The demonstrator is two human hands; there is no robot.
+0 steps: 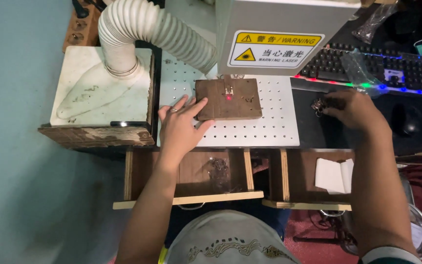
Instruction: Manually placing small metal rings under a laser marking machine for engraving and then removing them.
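At the centre of the frame a brown wooden block (228, 99) is steadied on the white perforated plate (274, 128) by the left hand (180, 128), its fingers spread flat against the block's left edge. At right, small metal pieces (318, 104) on the dark counter (313, 134) are pinched in the right hand (355, 108), below the keyboard (367, 68).

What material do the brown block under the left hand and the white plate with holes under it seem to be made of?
The brown block looks like dark, worn wood: matt surface with grain and scuffs. The white plate seems to be painted or coated metal: flat and smooth, with regular rows of holes, though the look leaves this open.
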